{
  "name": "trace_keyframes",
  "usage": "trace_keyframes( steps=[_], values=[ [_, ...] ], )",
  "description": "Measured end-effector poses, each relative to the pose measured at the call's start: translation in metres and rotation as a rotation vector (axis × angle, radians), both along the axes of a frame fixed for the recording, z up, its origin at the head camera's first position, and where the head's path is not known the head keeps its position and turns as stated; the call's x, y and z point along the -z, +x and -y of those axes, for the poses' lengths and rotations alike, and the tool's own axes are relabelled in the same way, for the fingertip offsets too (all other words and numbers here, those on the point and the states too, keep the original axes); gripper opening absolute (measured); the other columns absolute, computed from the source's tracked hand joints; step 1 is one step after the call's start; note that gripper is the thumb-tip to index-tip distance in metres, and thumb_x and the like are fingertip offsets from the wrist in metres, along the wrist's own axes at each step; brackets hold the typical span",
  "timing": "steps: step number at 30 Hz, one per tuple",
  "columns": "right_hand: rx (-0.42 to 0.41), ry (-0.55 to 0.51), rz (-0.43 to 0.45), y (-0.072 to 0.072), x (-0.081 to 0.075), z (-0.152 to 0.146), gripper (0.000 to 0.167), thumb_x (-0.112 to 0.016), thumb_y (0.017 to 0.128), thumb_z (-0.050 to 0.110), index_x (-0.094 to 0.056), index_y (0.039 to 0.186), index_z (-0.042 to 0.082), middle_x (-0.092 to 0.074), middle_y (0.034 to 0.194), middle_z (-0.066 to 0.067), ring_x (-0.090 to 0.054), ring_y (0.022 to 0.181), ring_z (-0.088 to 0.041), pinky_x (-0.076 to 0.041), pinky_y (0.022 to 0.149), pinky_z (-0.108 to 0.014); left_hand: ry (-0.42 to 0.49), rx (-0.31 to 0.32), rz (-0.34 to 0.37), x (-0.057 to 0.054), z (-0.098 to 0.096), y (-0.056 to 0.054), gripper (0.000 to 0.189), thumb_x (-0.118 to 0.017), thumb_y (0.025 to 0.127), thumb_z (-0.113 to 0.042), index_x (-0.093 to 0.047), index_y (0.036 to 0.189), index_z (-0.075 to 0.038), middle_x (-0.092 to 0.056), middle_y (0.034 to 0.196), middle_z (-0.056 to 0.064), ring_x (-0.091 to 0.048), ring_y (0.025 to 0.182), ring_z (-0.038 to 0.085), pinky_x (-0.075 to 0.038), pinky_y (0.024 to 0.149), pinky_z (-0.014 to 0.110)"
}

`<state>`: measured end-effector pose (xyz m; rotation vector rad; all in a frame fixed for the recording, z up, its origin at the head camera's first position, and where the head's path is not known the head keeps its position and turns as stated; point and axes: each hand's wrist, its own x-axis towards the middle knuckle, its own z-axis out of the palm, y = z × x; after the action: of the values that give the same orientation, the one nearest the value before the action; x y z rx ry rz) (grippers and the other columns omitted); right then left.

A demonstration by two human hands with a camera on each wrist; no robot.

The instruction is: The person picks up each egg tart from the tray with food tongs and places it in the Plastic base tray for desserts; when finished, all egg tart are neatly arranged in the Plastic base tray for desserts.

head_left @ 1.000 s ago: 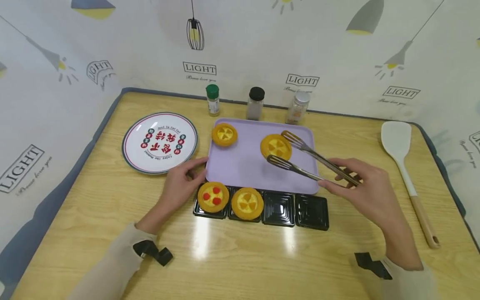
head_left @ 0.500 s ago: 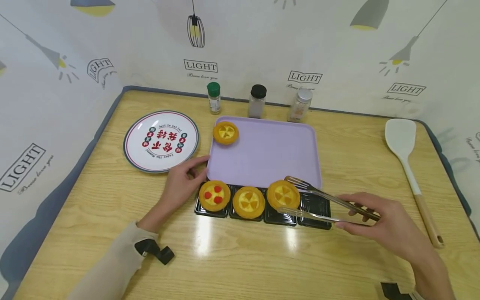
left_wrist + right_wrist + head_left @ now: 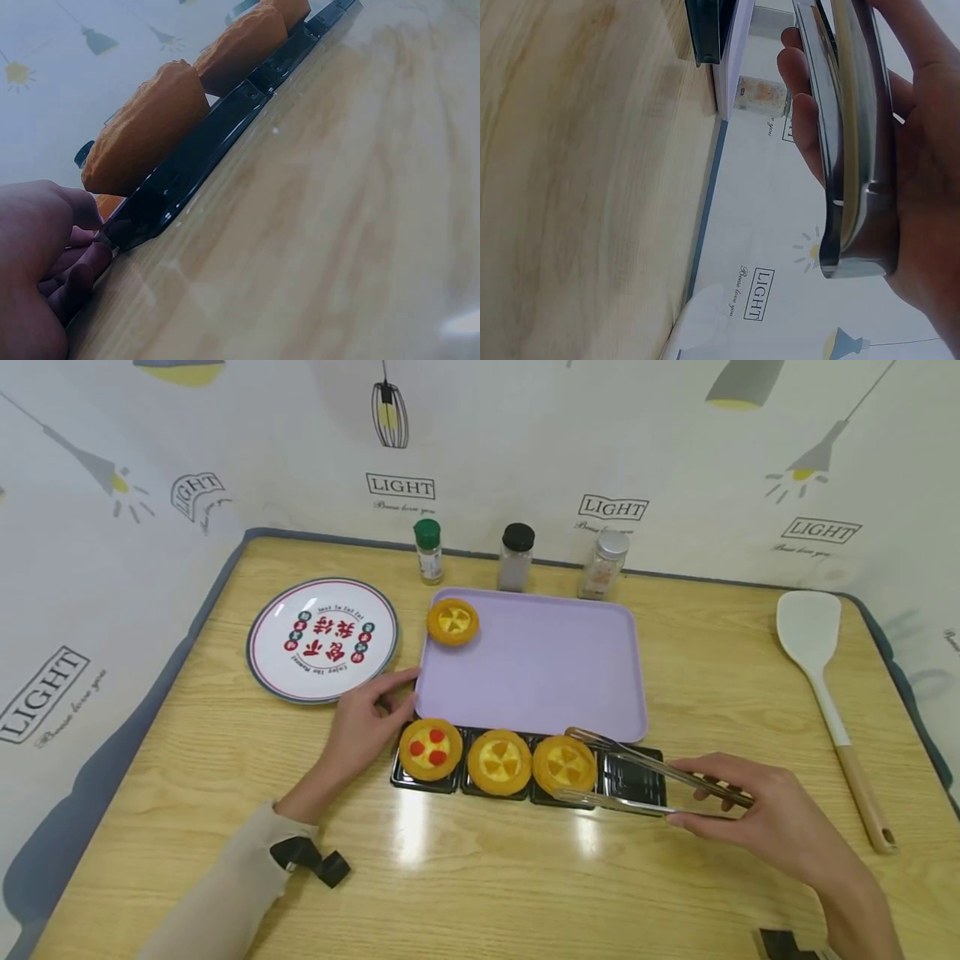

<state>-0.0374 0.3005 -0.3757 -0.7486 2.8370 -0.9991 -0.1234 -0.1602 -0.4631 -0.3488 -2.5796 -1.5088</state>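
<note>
an orange-topped tart (image 3: 565, 763) sits below frame centre, over the black tray's (image 3: 633, 781) third compartment from left, between tongs (image 3: 667, 768) held by the right hand (image 3: 780, 818), lower right; the left hand (image 3: 363, 718), left of centre, touches the tray's end, whether gripping i cannot tell.

Head view bright, glare spots on table (image 3: 480, 893) (left wrist dimmer).

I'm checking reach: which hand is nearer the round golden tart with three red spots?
Left: the left hand is close beside the tart, on its left. The right hand, holding the silver metal tongs, is well off to the tart's right.
</note>
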Motion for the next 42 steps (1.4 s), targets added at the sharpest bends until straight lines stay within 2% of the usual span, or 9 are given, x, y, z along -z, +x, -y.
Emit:
trace_keyframes(
  steps=[11, 20, 27, 31, 35, 38, 42],
  values=[
    [-0.008, 0.004, -0.001, -0.003, 0.0, -0.002, 0.054, -0.09, 0.07, 0.021, -0.069, 0.119, 0.023, -0.069, 0.107, 0.007, -0.066, 0.078, -0.011, -0.051, 0.063, -0.02, 0.0, 0.007, -0.001, -0.002, 0.002, 0.0, 0.035, -0.07, 0.092, -0.013, -0.067, 0.126, -0.011, -0.065, 0.084, -0.001, -0.056, 0.068, 0.014, -0.046, 0.057, 0.024],
    [0.017, 0.018, 0.0, -0.002, -0.003, -0.003, 0.06, -0.091, 0.068, 0.024, -0.067, 0.123, 0.023, -0.068, 0.103, 0.006, -0.065, 0.078, -0.01, -0.049, 0.062, -0.019, -0.002, 0.008, -0.005, -0.003, 0.001, -0.001, 0.035, -0.07, 0.091, -0.013, -0.067, 0.126, -0.011, -0.064, 0.083, 0.0, -0.056, 0.067, 0.015, -0.046, 0.057, 0.024],
    [-0.016, 0.008, 0.023, -0.004, -0.01, -0.003, 0.062, -0.091, 0.069, 0.02, -0.065, 0.126, 0.022, -0.068, 0.104, 0.007, -0.063, 0.077, -0.009, -0.048, 0.062, -0.018, -0.002, 0.007, -0.005, -0.002, 0.0, 0.0, 0.035, -0.071, 0.091, -0.013, -0.067, 0.126, -0.011, -0.065, 0.084, 0.001, -0.056, 0.068, 0.015, -0.045, 0.057, 0.023],
    [-0.018, 0.03, -0.009, -0.015, -0.022, 0.006, 0.064, -0.091, 0.068, 0.022, -0.065, 0.126, 0.024, -0.066, 0.1, 0.013, -0.06, 0.074, -0.006, -0.046, 0.06, -0.019, -0.001, 0.003, 0.0, -0.003, 0.0, 0.001, 0.035, -0.071, 0.091, -0.013, -0.067, 0.126, -0.011, -0.065, 0.084, 0.001, -0.055, 0.068, 0.015, -0.045, 0.057, 0.023],
    [-0.005, 0.088, -0.086, -0.034, -0.039, 0.028, 0.061, -0.091, 0.069, 0.031, -0.067, 0.124, 0.024, -0.064, 0.094, 0.016, -0.058, 0.072, -0.005, -0.046, 0.059, -0.023, -0.001, 0.005, -0.004, -0.002, 0.0, 0.001, 0.035, -0.07, 0.092, -0.013, -0.067, 0.126, -0.01, -0.064, 0.082, 0.002, -0.056, 0.068, 0.016, -0.046, 0.058, 0.024],
    [0.019, 0.127, -0.152, -0.05, -0.05, 0.05, 0.059, -0.089, 0.07, 0.037, -0.068, 0.122, 0.02, -0.066, 0.094, 0.012, -0.058, 0.073, -0.005, -0.048, 0.059, -0.027, -0.007, 0.009, -0.007, -0.002, 0.001, 0.001, 0.035, -0.07, 0.092, -0.014, -0.067, 0.126, -0.01, -0.064, 0.081, 0.001, -0.056, 0.068, 0.015, -0.047, 0.058, 0.024],
    [0.051, 0.173, -0.254, -0.071, -0.057, 0.083, 0.06, -0.087, 0.071, 0.044, -0.07, 0.12, 0.015, -0.065, 0.086, 0.007, -0.053, 0.065, -0.007, -0.044, 0.056, -0.03, -0.013, 0.008, -0.002, -0.001, 0.0, 0.001, 0.035, -0.07, 0.092, -0.016, -0.067, 0.126, -0.012, -0.063, 0.079, -0.001, -0.056, 0.068, 0.014, -0.047, 0.058, 0.024]
  ],
)
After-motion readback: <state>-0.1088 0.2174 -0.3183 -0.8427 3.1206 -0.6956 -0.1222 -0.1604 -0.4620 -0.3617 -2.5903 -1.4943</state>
